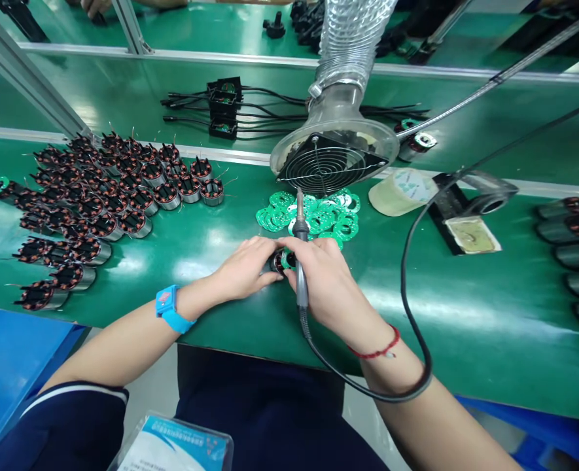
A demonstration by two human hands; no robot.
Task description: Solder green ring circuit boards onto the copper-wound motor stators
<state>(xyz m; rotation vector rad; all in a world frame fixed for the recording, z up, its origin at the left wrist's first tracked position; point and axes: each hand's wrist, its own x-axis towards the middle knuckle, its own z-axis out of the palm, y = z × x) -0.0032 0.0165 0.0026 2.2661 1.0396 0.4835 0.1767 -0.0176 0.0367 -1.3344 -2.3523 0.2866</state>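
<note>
One badge (pixel 186 445) is seen below the stator (pixel 278 263) that is clamped by the left hand's (pixel 243 267) fingers; beside it, a soldering iron (pixel 301 278) is gripped by the right hand's (pixel 324 278).

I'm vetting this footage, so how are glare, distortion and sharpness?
Head view: pale glare on the green bench, left and right of the soldering iron, which is fairly sharp; head view: metal cores at the right edge look stretched and soft; head view: badge print too soft to read.
</note>
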